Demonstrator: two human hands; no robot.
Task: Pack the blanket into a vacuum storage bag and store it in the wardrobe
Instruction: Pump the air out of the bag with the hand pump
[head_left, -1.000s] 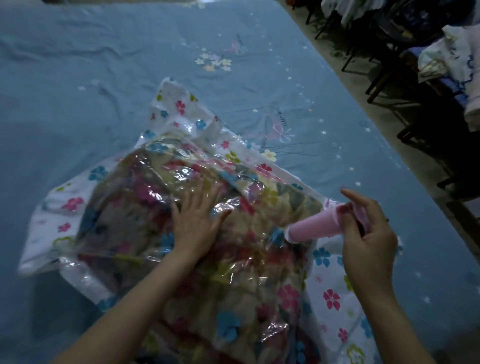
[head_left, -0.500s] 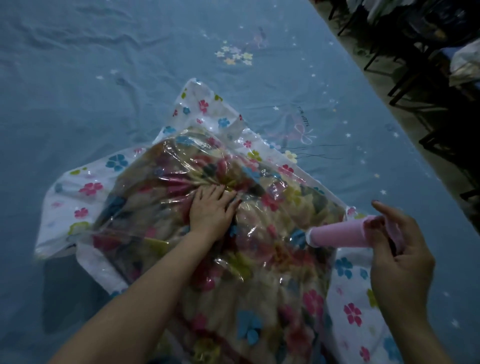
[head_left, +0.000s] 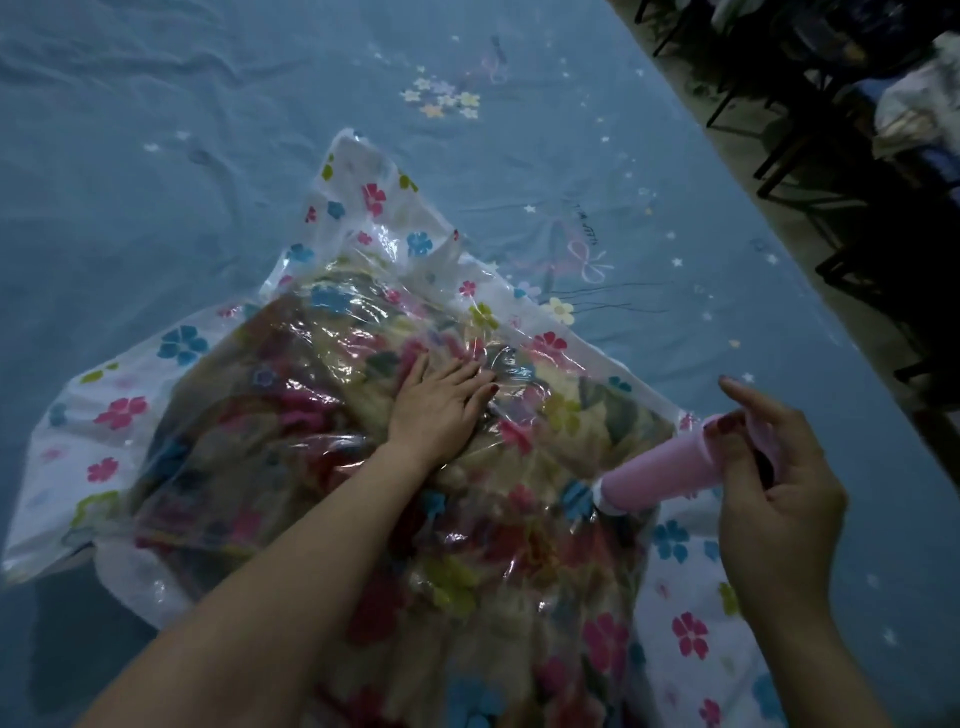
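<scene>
A clear vacuum storage bag (head_left: 363, 197) with white, flower-printed edges lies on the bed. A floral blanket (head_left: 291, 415) fills it and shows through the plastic. My left hand (head_left: 436, 400) presses flat on top of the bag, fingers straight and together. A pink hand pump (head_left: 660, 480) is set on the bag's right side, its white base against the plastic. My right hand (head_left: 774, 488) grips the pump's handle end, index finger raised.
The bag rests on a blue bedsheet (head_left: 156, 130) with small flower and star prints. Along the right runs the bed edge and a strip of floor. Dark chair legs (head_left: 779, 130) and piled cloth (head_left: 909, 109) stand at the upper right.
My left hand has slid further up and right across the bag and flattened. The view has shifted, so bag and pump sit lower right. My right hand still holds the pump.
</scene>
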